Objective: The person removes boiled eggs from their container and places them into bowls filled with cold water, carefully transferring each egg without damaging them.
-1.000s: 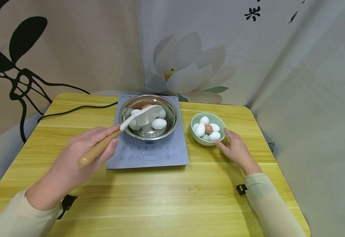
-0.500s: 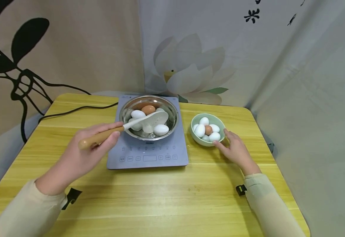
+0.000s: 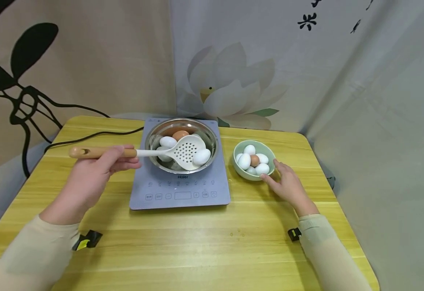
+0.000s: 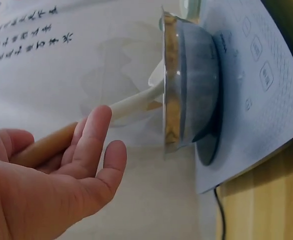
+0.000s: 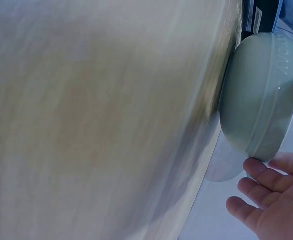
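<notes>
My left hand (image 3: 92,173) grips the wooden handle of a white slotted spoon (image 3: 153,153), thumb on top. The spoon's round, holed head overlaps the inside of a steel bowl (image 3: 212,151), with a white egg (image 3: 201,157) right at its edge. Several more eggs, white ones and a brown egg (image 3: 180,135), sit in the steel bowl. In the left wrist view the spoon's neck (image 4: 136,104) passes over the rim and its head is mostly hidden. My right hand (image 3: 287,184) touches the side of a green bowl (image 3: 235,166) of eggs with thumb and spread fingertips.
Under the steel bowl is a flat induction cooker (image 3: 180,202), its black cord (image 3: 95,135) running left over the wooden table (image 3: 183,250). A printed curtain (image 3: 234,76) hangs behind the table. A few water drops (image 3: 238,233) lie near the middle front.
My left hand has drawn back left and turned, swinging the spoon level with its holed face now showing. The white egg in the steel bowl has shifted right. My right hand stays at the bowl.
</notes>
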{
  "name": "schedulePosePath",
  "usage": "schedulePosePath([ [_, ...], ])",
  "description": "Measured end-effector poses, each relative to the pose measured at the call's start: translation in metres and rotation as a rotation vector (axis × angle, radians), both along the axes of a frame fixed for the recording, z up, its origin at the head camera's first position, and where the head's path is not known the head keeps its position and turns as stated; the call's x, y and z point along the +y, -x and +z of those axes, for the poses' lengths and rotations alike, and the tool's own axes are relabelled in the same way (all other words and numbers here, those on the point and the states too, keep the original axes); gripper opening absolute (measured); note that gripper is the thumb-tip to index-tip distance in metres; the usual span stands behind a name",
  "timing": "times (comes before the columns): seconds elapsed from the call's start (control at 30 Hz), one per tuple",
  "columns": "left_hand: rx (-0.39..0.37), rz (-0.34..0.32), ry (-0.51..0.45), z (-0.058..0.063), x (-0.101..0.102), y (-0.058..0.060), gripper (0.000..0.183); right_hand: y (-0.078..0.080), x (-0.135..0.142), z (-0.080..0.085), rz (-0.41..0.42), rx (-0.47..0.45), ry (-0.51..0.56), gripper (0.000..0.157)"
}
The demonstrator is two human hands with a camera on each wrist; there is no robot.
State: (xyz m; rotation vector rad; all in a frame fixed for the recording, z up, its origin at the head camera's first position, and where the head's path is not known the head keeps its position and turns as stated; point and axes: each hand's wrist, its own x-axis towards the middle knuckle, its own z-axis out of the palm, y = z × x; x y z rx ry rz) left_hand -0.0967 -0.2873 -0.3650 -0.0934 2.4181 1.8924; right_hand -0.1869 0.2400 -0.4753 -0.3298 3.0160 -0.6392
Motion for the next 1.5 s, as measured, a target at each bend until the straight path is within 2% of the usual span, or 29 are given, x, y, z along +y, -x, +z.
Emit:
schedulePosePath([
  [0.1,-0.008,0.009,-0.214,-0.006,-0.005,0.001,0.054,0.0,-0.001,0.001,0.001,0.003,0.006,0.09],
  [0.2,-0.003,-0.016,-0.418,-0.011,-0.009,0.003,0.043,0.0,-0.001,0.001,-0.002,0.005,0.008,0.09],
  [0.33,0.003,-0.062,-0.565,-0.015,-0.013,0.005,0.034,0.0,-0.001,0.001,-0.002,0.002,0.005,0.09],
  [0.47,-0.011,-0.08,-0.641,-0.016,-0.017,0.005,0.036,0.0,-0.001,0.0,-0.003,-0.001,0.005,0.091],
  [0.67,-0.011,-0.068,-0.678,-0.011,-0.018,0.004,0.037,-0.001,-0.001,-0.001,-0.002,0.013,0.014,0.09],
  [0.8,-0.005,-0.034,-0.628,-0.001,-0.009,0.008,0.038,-0.002,-0.001,0.0,-0.002,0.015,0.017,0.09],
  [0.9,-0.014,-0.026,-0.583,0.008,0.004,0.016,0.038,-0.002,-0.001,0.0,-0.003,0.012,0.013,0.09],
  [1.07,-0.076,-0.023,-0.562,0.025,0.031,0.035,0.036,-0.002,-0.003,0.0,0.001,0.01,0.008,0.09],
  [1.23,-0.12,-0.028,-0.487,0.036,0.066,0.06,0.039,-0.001,0.0,-0.002,0.0,0.02,0.001,0.09],
  [1.37,-0.143,-0.028,-0.477,0.038,0.091,0.081,0.039,0.0,0.0,-0.002,0.005,0.037,0.009,0.089],
  [1.5,-0.165,-0.03,-0.408,0.038,0.111,0.097,0.039,0.001,0.001,-0.001,0.005,0.041,0.02,0.089],
])
